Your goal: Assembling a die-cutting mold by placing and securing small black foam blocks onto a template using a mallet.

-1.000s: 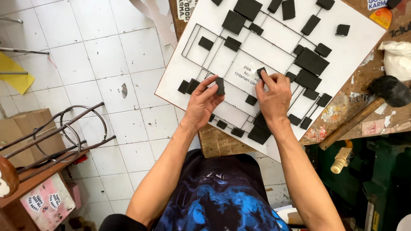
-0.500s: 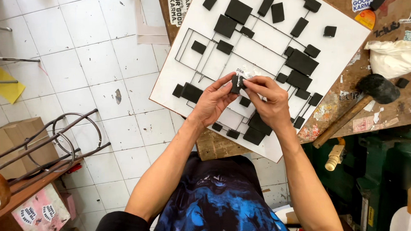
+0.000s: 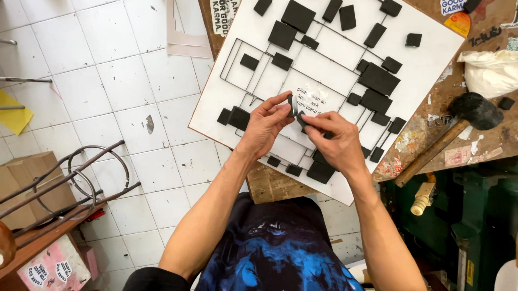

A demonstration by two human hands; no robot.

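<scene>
Fingertips of both hands, left hand (image 3: 263, 127) and right hand (image 3: 335, 142), on small black square (image 3: 292, 105) (matte, flat).

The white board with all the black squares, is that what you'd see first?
Yes: the white board dotted with black blocks fills the top middle, on a worn workbench. Over its centre the left hand and right hand pinch a small dark piece. A black mallet lies at right.
</scene>
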